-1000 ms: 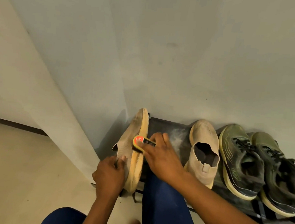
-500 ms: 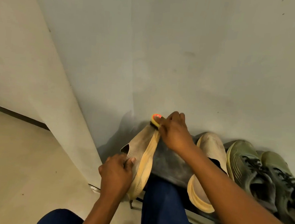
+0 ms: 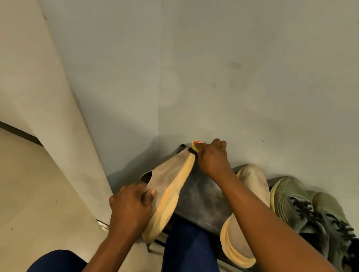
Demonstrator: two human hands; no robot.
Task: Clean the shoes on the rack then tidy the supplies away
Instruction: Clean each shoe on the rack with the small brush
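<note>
A beige slip-on shoe (image 3: 167, 184) with a yellow sole stands on its side at the left end of the dark shoe rack (image 3: 203, 201). My left hand (image 3: 132, 207) grips its heel end. My right hand (image 3: 212, 158) holds a small yellow and orange brush (image 3: 195, 147) against the shoe's toe tip, near the wall. Most of the brush is hidden under my fingers. The matching beige shoe (image 3: 246, 206) lies flat on the rack to the right, partly under my right forearm.
Two olive-green laced sneakers (image 3: 310, 216) sit at the rack's right end. A pale wall runs right behind the rack, with a corner to the left. Beige floor lies at the left. My knees in blue trousers (image 3: 189, 256) are in front of the rack.
My right hand has slid the brush from the middle of the sole up to the toe tip. The view has tilted a little. My left hand keeps its grip on the heel.
</note>
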